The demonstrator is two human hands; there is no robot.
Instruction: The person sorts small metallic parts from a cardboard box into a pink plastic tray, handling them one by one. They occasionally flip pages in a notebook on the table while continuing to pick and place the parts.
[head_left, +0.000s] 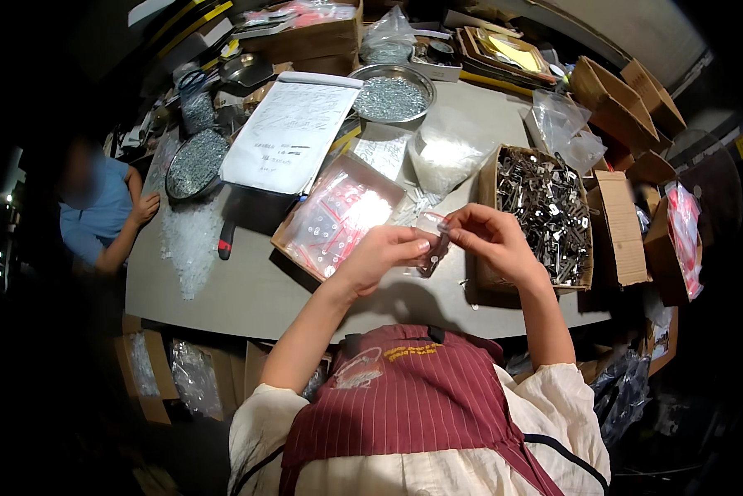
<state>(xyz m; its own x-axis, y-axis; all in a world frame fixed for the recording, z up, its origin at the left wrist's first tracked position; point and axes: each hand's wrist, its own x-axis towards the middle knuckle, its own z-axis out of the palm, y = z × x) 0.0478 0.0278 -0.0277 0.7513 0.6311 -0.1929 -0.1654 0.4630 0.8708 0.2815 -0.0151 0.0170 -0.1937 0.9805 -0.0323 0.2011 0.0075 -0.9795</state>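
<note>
A person's left hand [384,255] and right hand [491,240] pinch a small clear bag [430,222] over a grey surface [247,289], just left of an open cardboard box [488,188] filled with dark metal pieces. Farther left of that box sits a shallow box [297,262] of red-marked plastic bags [338,217]. A notepad [284,136] lies farther left and beyond it; a co-worker in blue [98,211] is at its far left.

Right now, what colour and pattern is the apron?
The apron is maroon with thin pale stripes: head view.
</note>
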